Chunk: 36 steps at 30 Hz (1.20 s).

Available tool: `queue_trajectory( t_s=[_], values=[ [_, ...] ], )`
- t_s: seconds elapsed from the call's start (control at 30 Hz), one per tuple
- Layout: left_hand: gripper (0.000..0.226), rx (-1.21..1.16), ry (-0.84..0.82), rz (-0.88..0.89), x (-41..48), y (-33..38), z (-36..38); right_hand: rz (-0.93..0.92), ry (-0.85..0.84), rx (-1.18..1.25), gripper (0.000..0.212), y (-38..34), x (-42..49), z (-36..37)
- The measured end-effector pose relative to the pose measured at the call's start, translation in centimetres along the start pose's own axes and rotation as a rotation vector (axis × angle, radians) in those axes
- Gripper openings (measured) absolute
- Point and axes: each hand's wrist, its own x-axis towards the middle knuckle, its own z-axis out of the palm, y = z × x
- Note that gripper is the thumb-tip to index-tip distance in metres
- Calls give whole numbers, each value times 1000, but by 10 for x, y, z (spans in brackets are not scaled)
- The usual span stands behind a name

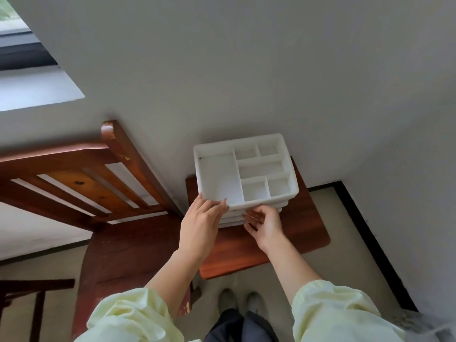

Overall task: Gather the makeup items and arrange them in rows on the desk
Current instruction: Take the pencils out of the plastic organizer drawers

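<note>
A white plastic organizer (243, 146) with several open compartments on top and drawers below stands on a small wooden stool (283, 240) against the wall. All its top compartments show nothing inside. My left hand (202, 223) rests on the organizer's front left corner, fingers on the rim. My right hand (265, 222) is at the front, fingers pinching at a drawer front just under the top tray. No makeup items are visible.
A wooden chair (98, 188) stands to the left, its slatted back close to the stool. The grey wall (246, 70) is right behind the organizer. A dark baseboard (365, 233) runs along the right wall. My shoes (241, 302) are on the floor below.
</note>
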Motion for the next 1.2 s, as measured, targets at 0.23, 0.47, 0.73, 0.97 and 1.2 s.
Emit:
queue_trajectory(
  t_s=[0.23, 0.47, 0.73, 0.97, 1.2],
  values=[
    [23, -25, -44, -88, -3, 4, -1, 25, -79, 37, 9, 10, -7, -10],
    [10, -24, -3, -127, -4, 7, -2, 48, -95, 44, 8, 13, -12, -12],
    [9, 32, 4, -154, 4, 13, -2, 43, -73, 106, 14, 15, -10, -11],
    [9, 25, -2, -129, 1, 7, 3, 114, -133, 92, 24, 31, -17, -42],
    [16, 51, -10, -68, -3, 9, 4, 23, 117, -377, 40, -7, -22, -47]
  ],
)
